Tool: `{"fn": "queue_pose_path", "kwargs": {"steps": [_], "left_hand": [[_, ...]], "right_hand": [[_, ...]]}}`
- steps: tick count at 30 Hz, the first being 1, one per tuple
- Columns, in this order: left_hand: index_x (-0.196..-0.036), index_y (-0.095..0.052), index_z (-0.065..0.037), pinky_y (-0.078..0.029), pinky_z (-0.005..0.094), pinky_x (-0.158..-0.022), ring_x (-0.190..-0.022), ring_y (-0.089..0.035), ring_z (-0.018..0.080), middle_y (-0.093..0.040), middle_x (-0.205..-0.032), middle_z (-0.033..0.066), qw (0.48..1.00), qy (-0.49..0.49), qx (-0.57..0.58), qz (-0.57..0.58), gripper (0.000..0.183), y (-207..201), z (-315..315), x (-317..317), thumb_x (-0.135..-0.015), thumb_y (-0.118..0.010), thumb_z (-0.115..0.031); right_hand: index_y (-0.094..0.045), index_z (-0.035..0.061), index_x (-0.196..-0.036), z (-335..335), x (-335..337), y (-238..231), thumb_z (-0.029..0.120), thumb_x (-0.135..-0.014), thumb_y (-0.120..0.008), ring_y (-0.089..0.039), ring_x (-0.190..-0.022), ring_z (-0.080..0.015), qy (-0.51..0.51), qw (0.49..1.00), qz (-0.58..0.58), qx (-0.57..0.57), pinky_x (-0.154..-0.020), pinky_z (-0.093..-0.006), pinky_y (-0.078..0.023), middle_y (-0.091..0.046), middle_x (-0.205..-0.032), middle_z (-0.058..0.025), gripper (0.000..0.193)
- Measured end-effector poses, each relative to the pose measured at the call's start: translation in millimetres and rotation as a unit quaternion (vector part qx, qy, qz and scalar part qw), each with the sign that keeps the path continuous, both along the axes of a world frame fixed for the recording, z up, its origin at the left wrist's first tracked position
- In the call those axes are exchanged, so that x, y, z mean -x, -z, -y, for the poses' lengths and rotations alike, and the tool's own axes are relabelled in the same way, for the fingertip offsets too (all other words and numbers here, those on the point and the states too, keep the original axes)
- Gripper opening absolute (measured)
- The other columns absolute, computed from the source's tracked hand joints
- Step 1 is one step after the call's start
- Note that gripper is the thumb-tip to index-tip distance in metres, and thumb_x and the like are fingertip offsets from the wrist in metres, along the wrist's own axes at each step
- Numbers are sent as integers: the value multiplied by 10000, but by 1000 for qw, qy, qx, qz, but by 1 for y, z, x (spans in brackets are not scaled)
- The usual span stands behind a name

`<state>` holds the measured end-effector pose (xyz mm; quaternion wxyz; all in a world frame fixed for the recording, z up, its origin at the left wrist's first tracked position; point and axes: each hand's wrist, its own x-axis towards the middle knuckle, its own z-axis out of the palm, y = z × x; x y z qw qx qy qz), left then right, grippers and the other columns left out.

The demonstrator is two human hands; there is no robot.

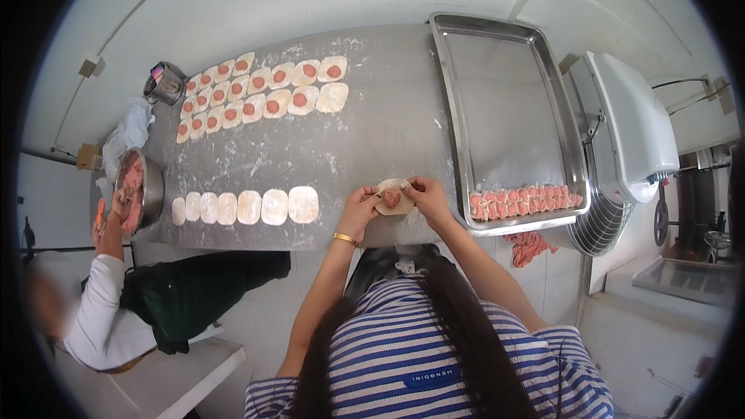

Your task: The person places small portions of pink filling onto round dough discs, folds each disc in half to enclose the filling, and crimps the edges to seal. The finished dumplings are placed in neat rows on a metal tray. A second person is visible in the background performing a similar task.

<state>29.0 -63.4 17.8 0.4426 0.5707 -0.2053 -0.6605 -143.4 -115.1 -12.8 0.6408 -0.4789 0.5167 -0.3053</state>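
Near the front edge of the steel table, a pale dough wrapper (403, 208) with a lump of pink meat filling (391, 198) is pinched between my two hands. My left hand (361, 209) grips its left edge, and my right hand (426, 194) has the upper right edge between the fingers. Left of my hands lies a row of bare wrappers (275, 207), floured and overlapping in places. Farther back, rows of flat wrappers (332, 98) carry pink filling, apart from one at the near right end. Filled dumplings (518, 202) line the tray's near end.
The large metal tray (456, 120) sits on the table's right side, beside a white machine (630, 124) with a wire guard. At left, a co-worker's hand (119, 203) reaches into a metal bowl (154, 190) of minced meat. A metal pot (164, 90) stands behind it.
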Motion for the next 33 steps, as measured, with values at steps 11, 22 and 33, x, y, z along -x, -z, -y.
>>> {"fn": "queue_pose_path", "kwargs": {"steps": [11, 22, 33], "left_hand": [[-1224, -477, 25, -506, 285, -863, -1014, -571, 173, -556, -1124, 88, 994, -68, 42, -78, 358, 15, -37, 19, -872, -533, 1], [-1033, -562, -37, -515, 252, -767, -880, -585, 116, -575, -1041, 37, 988, -116, 97, -40, 151, 8, -36, 31, -882, -575, -50], [-1086, -529, -36, -503, 282, -828, -959, -578, 139, -552, -1090, 50, 968, -131, 172, -128, 219, -33, -41, 45, -872, -529, 11]], "right_hand": [[-622, -34, -998, -32, 21, 7, 9, -776, -615, -617, -790, -159, 2, 984, 170, -44, -749, -275, -494, -638, -947, -93, 225], [-601, -12, -1021, -26, 22, -34, 39, -792, -652, -606, -853, -132, -22, 977, 213, -1, -778, -279, -489, -648, -920, -81, 240], [-610, -18, -1003, -17, 42, -43, -21, -799, -629, -596, -863, -114, -38, 983, 173, 54, -771, -233, -470, -638, -911, -50, 206]]}}
